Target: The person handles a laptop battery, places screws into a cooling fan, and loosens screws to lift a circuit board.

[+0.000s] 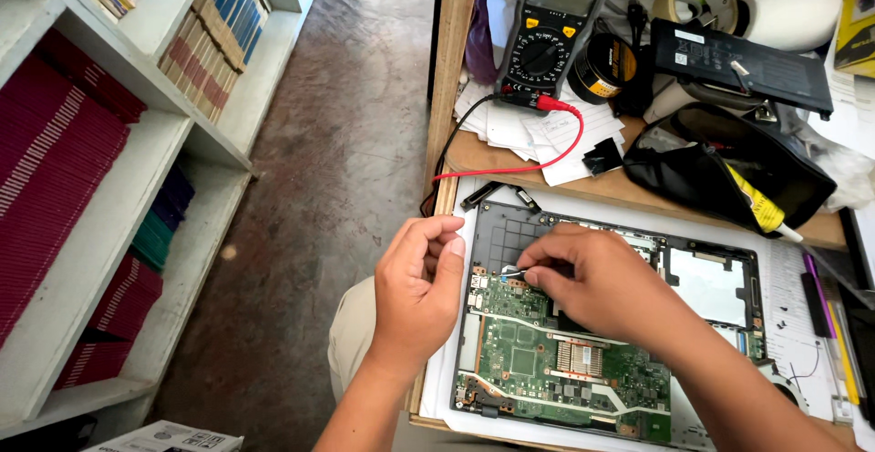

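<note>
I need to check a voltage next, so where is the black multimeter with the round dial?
The black multimeter stands at the top centre of the head view, on white papers at the wooden desk's left edge.

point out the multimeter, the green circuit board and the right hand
multimeter (547, 37), head view, on its round dial
green circuit board (529, 356), head view, on the bare green area left of the copper heatsink
right hand (606, 279), head view, on the back of the hand

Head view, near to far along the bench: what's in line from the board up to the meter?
Green circuit board → right hand pinching a small wire over the open laptop → red lead → loose papers → multimeter. Left hand sits at the laptop's left edge.
</note>
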